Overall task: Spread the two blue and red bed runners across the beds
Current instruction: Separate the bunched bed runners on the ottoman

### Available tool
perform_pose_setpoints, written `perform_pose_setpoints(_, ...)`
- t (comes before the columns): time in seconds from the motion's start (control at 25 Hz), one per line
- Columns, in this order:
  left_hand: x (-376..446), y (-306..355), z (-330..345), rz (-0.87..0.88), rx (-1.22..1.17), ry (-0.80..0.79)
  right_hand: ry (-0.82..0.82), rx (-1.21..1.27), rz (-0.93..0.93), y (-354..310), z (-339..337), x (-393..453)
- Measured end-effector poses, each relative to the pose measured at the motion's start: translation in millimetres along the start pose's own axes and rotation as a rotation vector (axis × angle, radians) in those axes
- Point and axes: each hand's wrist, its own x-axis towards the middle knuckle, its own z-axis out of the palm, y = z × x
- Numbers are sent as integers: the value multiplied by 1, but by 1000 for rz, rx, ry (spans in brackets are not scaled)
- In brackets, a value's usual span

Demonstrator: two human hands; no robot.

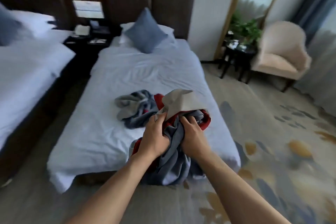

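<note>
A crumpled blue and red bed runner (172,158) with a pale beige underside hangs over the foot of the right bed (145,74). My left hand (154,136) and my right hand (192,134) both grip its bunched middle, holding it just above the mattress. A second crumpled blue and red runner (134,107) lies in a heap on the white sheet just beyond my hands. The left bed (27,71), also in white sheets, has no runner on its visible part.
A blue cushion (145,31) leans on the pillows at the right bed's head. A dark nightstand (87,38) stands between the beds. To the right are a small dark side table (236,60), a beige armchair (281,54) and patterned carpet (272,142).
</note>
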Motion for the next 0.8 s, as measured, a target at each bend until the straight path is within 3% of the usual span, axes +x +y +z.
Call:
perform_pose_setpoints(0.44, -77, -223, -329, -224, 150, 421, -281, 120, -399, -316, 257, 99)
perform_pose_setpoints(0.8, -147, -368, -530, -543, 284, 728, -499, 196, -750, -542, 443, 145)
